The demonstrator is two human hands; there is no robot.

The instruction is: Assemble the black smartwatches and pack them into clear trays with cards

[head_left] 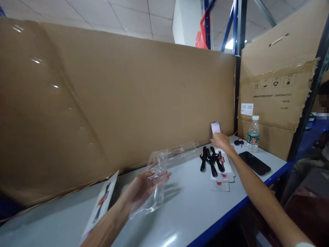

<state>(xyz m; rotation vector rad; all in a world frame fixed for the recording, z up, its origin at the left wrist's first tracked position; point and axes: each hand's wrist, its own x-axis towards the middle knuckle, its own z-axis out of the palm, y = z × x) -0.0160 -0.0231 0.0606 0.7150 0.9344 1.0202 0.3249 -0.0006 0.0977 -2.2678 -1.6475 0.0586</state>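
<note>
My left hand (151, 181) is palm up with its fingers spread, against a clear plastic package (160, 192) that reaches back toward the cardboard wall. My right hand (220, 140) is stretched to the back of the table, its fingers closed at a small card or packet with a white label (215, 128). Nearer me than that hand, several black handled tools (211, 161) lie in a cluster, partly on printed white cards (225, 176). Under my left forearm, at the left, is a white card (102, 200) picturing a black and orange tool.
A black phone (254, 163), a water bottle (253, 137) and small dark keys (239, 142) occupy the right end of the table. Tall cardboard (144, 92) stands behind, with a cardboard box panel (272, 92) at the right. Part of a person shows at the far right edge.
</note>
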